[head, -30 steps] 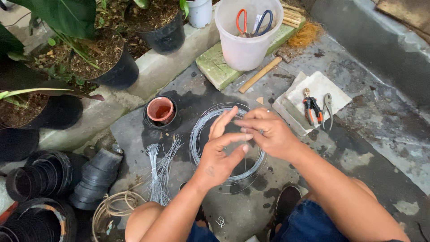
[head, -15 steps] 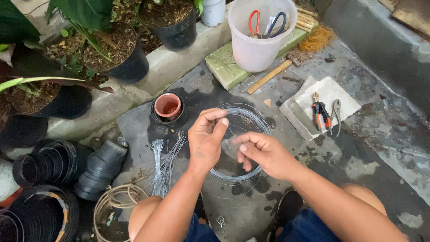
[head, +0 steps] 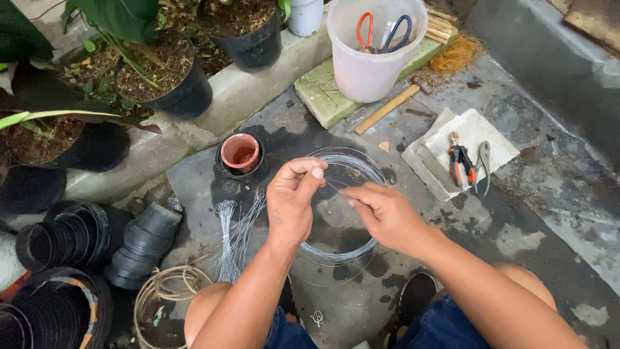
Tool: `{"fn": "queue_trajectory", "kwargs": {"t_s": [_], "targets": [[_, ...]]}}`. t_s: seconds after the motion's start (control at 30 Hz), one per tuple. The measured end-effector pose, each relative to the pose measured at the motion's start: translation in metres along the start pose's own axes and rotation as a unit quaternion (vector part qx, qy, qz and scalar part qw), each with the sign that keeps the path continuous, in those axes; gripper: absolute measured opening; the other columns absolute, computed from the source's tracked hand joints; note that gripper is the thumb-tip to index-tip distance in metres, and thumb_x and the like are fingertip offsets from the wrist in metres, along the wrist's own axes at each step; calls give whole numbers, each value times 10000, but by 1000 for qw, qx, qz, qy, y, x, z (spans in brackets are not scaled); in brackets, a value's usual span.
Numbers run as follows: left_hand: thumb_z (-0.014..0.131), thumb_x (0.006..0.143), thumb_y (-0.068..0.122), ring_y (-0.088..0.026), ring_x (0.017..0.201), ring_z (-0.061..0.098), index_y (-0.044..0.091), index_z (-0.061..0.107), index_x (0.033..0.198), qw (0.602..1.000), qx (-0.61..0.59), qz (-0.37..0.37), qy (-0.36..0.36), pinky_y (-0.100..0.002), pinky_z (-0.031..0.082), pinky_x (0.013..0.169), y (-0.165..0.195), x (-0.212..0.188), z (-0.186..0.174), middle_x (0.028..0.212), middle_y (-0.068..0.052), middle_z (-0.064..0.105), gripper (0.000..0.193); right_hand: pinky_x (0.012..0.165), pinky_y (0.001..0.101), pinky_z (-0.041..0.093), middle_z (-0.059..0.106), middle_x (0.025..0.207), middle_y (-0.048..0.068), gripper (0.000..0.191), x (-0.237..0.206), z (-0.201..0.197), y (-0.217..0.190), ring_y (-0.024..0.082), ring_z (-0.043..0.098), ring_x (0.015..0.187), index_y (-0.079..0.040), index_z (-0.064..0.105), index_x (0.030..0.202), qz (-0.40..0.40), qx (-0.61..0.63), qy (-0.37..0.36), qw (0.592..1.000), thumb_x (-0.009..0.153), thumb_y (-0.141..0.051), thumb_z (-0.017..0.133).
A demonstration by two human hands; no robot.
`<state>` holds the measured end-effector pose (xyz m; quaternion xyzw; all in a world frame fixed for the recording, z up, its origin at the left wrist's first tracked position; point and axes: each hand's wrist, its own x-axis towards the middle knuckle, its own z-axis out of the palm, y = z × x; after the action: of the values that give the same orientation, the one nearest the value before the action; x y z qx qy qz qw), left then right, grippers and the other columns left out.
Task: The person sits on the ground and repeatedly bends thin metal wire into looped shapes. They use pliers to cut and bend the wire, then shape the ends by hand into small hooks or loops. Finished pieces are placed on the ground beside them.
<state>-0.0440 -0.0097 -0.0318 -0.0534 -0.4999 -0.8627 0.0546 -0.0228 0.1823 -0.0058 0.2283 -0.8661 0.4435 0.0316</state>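
while both hands work over round coil of thin grey wire (head: pixel 339 213) lying on wet concrete floor (head: pixel 504 220), left hand (head: pixel 294 200) pinches fine wire strand, right hand (head: pixel 381 213) pinches same strand close by. judgement: keep strand taut, pinches close, pull straight to avoid kinks. red-handled pliers (head: pixel 460 165) lie well apart.

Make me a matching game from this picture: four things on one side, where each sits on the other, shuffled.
Things:
1. scissors
2. pliers
3. wire coil
4. cut wire bundle

Places:
A. on the pale slab
B. on the ground below both hands
C. in the white bucket
D. beside the stacked black pots

Pairs: 1-C, 2-A, 3-B, 4-D
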Motion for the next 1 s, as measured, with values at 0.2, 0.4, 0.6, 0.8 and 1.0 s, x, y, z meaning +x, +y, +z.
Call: {"fn": "queue_trajectory", "kwargs": {"t_s": [0.2,0.4,0.6,0.8,1.0], "targets": [[644,1024,15,-175,1107,653,-7,638,1100,996,39,62,-50,-337,513,1032,19,1,4,1226,-130,695,79,794,355,576,747,1023,126,224,-6,8,-6,279,746,913,-37,712,1156,-29,104,-49,993,966,-116,622],[618,1038,23,-237,1113,702,-33,643,1136,996,24,34,-74,-388,551,1037,30,3,2,1244,-181,706,116,778,353,563,738,984,119,205,-2,-1,-4,262,723,886,-21,735,1098,-73,26,9,997,941,-148,697],[624,1029,1,-240,1126,703,-56,658,1164,995,23,10,-100,-388,558,1042,34,1,-2,1244,-192,705,151,776,347,556,729,987,108,181,0,-7,0,243,714,885,-30,734,1073,-69,34,57,995,922,-129,719],[661,1008,1,-203,1059,693,-41,671,1128,995,21,15,-99,-354,568,981,31,4,-3,1187,-156,711,127,752,321,552,727,925,68,178,-1,0,9,179,713,849,-38,722,1037,-13,105,-75,992,911,-163,733],[699,1005,45,-95,911,606,-24,680,1115,995,68,14,-72,-255,517,825,28,4,-1,1140,-110,727,131,790,342,555,696,939,66,129,-10,7,16,146,673,875,-51,626,1055,130,317,-164,925,988,-153,668]]}}
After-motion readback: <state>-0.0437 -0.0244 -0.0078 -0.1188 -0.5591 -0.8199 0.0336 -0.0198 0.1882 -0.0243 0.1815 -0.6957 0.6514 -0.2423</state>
